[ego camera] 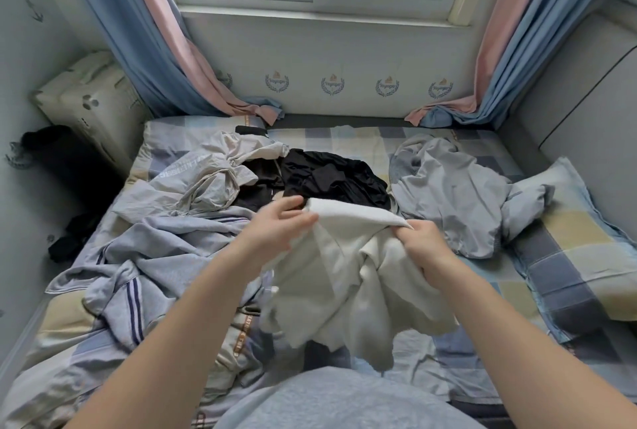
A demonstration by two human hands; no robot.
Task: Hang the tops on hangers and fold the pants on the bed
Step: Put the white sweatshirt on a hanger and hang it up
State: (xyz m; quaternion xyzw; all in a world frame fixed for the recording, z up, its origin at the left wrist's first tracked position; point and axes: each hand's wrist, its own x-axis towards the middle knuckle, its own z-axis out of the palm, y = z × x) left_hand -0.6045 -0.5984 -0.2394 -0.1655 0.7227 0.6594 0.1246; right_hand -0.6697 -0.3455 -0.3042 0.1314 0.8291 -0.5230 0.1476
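Right hand (425,249): fingers bunched tight on white garment (344,273), cloth hanging below them over bed (362,139). Left hand (279,225): fingers nearly straight, just touching top edge. Risk: one-sided hold, fabric slips onto black heap (331,177) beyond fingers (top or pants? unclear).

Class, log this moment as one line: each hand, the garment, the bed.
left hand: fingers straight, at white garment | right hand: grips white garment | white garment: held above bed
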